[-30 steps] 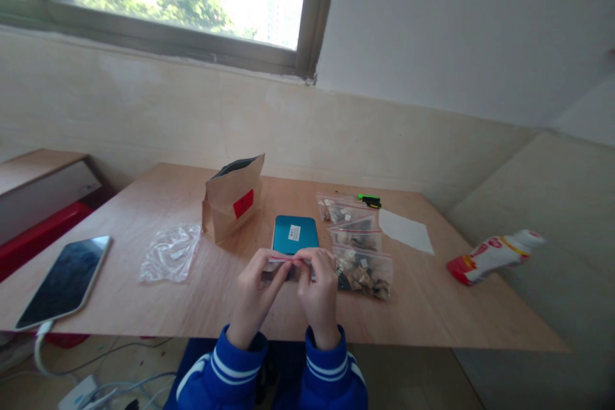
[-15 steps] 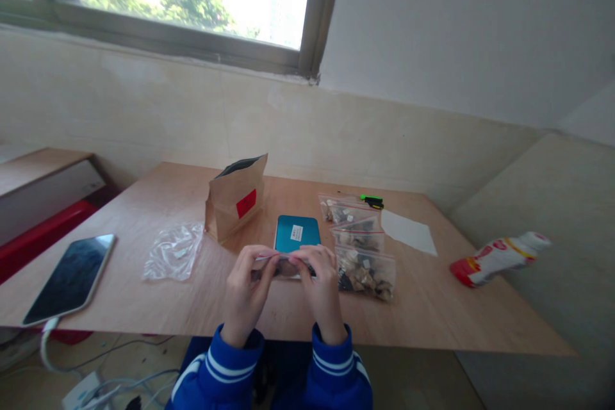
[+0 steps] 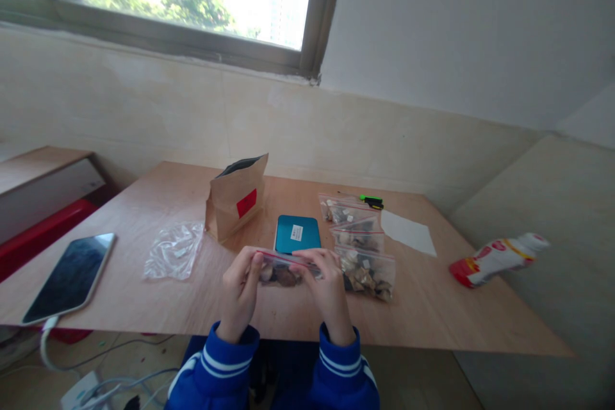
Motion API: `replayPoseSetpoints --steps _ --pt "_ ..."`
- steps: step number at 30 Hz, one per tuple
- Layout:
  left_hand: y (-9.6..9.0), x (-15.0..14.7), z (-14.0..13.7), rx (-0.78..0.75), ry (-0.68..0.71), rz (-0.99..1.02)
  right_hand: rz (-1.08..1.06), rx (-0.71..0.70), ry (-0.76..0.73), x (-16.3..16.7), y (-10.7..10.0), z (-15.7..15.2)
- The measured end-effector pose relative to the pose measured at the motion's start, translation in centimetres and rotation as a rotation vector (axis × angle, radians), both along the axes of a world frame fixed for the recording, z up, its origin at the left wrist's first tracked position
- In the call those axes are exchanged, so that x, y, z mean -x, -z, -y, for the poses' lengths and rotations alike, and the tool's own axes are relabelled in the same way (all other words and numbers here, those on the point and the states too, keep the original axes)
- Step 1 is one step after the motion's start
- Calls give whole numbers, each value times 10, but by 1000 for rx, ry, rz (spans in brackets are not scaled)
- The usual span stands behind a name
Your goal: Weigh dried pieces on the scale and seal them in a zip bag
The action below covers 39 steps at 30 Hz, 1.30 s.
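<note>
Between my hands is a clear zip bag (image 3: 283,275) with a red-pink zip strip along its top and brown and dark lumps inside. My left hand (image 3: 240,291) pinches the top left corner of the bag. With thumb and fingers closed on the zip strip, my right hand (image 3: 327,288) grips the bag's right part. Just behind the bag lies a teal scale-like box (image 3: 298,232) with a white label. Several filled zip bags (image 3: 368,275) lie to the right, the nearest one close to my right hand.
An open brown paper pouch (image 3: 230,205) with a red label stands at the back. An empty-looking clear bag (image 3: 173,250) and a phone (image 3: 72,275) on a cable lie left. To the right are white paper (image 3: 408,232), a green-and-black tool (image 3: 372,200) and a tilted-looking bottle (image 3: 497,259).
My hands have moved apart along the zip strip, the left one leftward and the right one rightward. More of the bag and its contents now shows between them.
</note>
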<state>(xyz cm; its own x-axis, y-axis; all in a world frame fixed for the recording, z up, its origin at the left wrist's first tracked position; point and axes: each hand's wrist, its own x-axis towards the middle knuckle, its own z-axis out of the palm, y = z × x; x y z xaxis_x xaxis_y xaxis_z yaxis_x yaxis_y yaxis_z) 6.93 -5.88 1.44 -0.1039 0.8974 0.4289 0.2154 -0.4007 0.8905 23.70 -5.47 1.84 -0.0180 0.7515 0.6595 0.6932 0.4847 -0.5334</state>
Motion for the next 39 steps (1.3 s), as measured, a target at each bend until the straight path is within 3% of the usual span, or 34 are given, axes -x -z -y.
replayPoseSetpoints --steps 11,17,22,32,39 --pt "-4 14 -5 47 -135 121 -4 -18 -76 8 -5 3" --pt "-2 17 -8 74 -199 212 -16 14 -76 -4 4 -1" --pt "1 20 -10 99 -178 263 -52 8 -120 -9 6 -2" --pt "2 18 -15 200 -92 582 -234 163 -150 -25 12 1" --pt "0 -2 -11 308 77 638 -557 366 -103 -34 4 8"
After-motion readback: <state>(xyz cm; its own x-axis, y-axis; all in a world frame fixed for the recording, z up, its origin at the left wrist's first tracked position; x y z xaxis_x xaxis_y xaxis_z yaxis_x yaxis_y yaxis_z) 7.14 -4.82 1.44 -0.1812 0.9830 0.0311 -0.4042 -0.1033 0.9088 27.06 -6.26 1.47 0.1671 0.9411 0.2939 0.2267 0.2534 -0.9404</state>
